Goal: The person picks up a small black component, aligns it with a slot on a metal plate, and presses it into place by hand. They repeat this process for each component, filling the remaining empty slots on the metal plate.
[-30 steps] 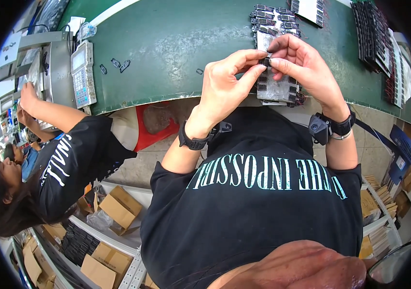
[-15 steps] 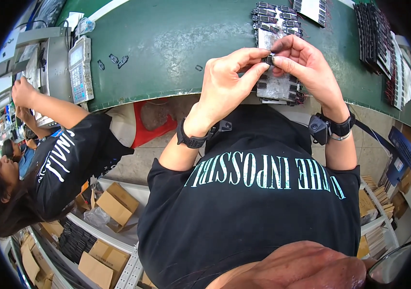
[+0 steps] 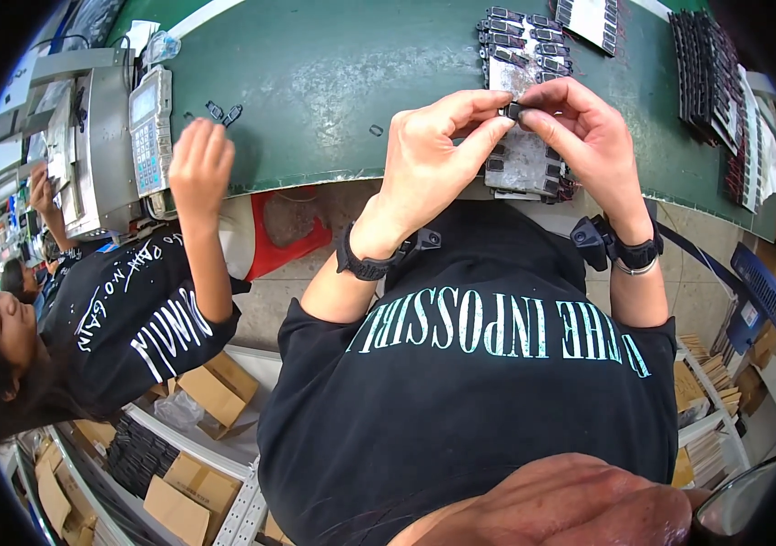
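In front of me, my left hand (image 3: pixel 433 168) and my right hand (image 3: pixel 593 136) meet over the bench. Both pinch a small black rectangular part (image 3: pixel 512 111) between thumb and fingertips. Dark smudges mark the right fingertips. Under the hands lies a greyish flat plate (image 3: pixel 522 171), partly hidden by them. Rows of small black framed parts (image 3: pixel 503 40), resembling small speaker modules, line both its long sides, with thin wires at the right edge.
On the green bench (image 3: pixel 315 82) lie a small black frame (image 3: pixel 376 130) and a few loose black parts (image 3: pixel 215 110). A co-worker's hand (image 3: pixel 199 164) reaches near these, beside a keypad device (image 3: pixel 144 136). Stacked black strips (image 3: pixel 704 77) and a white card of parts (image 3: pixel 591 20) are right.
My right hand has shifted slightly, its fingers more curled around the small black part. My left hand has barely moved. The co-worker's one arm has swung from the machine toward the loose parts.
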The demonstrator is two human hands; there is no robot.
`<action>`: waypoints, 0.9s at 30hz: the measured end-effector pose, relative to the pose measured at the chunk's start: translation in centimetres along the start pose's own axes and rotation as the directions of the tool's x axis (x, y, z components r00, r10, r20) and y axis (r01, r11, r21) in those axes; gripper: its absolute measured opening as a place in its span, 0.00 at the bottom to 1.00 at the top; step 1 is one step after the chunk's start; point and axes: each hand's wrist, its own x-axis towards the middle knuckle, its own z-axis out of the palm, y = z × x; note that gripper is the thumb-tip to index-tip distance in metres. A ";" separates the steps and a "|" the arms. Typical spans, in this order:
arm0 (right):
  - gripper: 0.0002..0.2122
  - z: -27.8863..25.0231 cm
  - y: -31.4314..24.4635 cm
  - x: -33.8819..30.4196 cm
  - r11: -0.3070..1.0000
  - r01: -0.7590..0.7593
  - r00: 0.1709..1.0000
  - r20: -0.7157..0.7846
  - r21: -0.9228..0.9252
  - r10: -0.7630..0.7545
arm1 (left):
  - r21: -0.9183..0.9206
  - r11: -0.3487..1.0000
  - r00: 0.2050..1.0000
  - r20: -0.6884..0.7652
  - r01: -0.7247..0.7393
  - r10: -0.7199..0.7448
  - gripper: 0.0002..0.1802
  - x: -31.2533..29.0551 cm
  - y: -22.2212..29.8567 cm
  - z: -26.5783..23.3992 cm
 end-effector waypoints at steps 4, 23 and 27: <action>0.09 0.0 -1.4 0.1 0.976 0.076 0.997 0.001 -0.205 -0.077 | -0.020 1.000 1.000 0.001 0.021 -0.021 0.15 0.2 0.0 -0.1; 0.08 1.1 -1.7 -0.5 0.770 0.266 0.921 -0.083 -0.580 -0.381 | -0.125 0.984 0.992 0.027 0.123 -0.121 0.15 -0.2 0.6 0.2; 0.08 1.2 -1.8 -0.4 0.776 0.259 0.929 -0.070 -0.575 -0.363 | -0.190 0.971 0.989 0.037 0.145 -0.140 0.16 -0.2 0.4 0.1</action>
